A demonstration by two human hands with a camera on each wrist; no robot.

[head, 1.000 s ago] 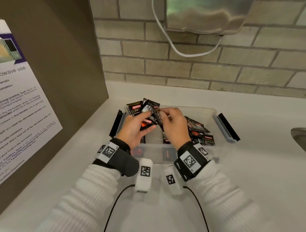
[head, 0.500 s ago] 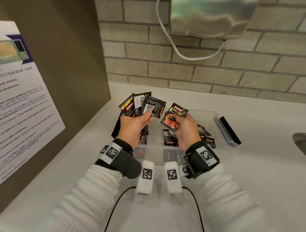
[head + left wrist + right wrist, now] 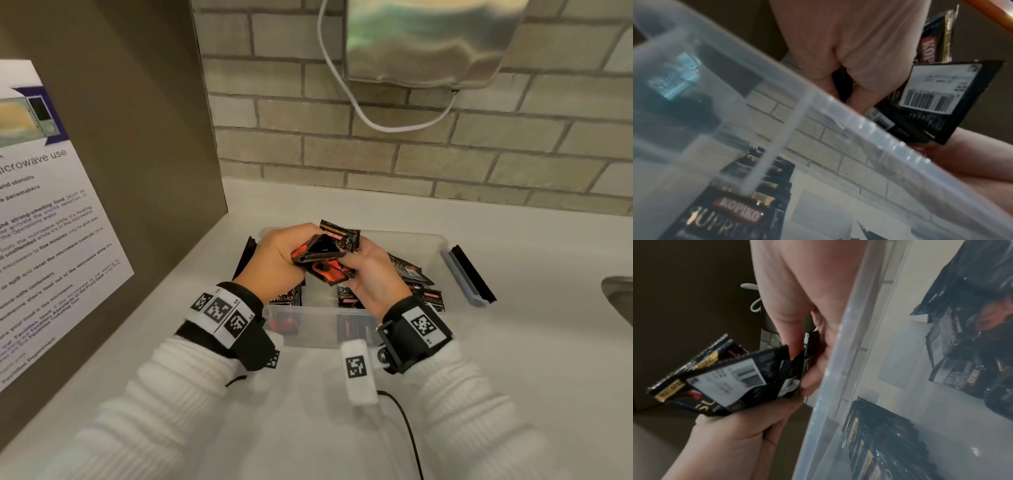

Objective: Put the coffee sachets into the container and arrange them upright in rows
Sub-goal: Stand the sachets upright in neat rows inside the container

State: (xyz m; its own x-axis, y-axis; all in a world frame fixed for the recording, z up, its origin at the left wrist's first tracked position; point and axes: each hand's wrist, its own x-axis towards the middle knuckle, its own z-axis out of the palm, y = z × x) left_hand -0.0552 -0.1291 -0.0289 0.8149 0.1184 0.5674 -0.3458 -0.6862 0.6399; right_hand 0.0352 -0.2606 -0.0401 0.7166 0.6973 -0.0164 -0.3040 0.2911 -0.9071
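Both hands meet above the clear plastic container [image 3: 363, 330], holding a small bundle of black coffee sachets [image 3: 329, 255] between them. The left hand [image 3: 279, 260] curls its fingers over the top of the bundle, gripping it from the left, while the right hand [image 3: 371, 277] clasps the same bundle from the right and below, thumb and fingers closed on the packets. Under the hands, inside the container, a few sachets stand upright [image 3: 286, 298] against the near wall below the left wrist, and loose sachets [image 3: 409, 270] lie heaped just right of the right hand. The container sits on a white counter [image 3: 513, 359], beyond both wrists.
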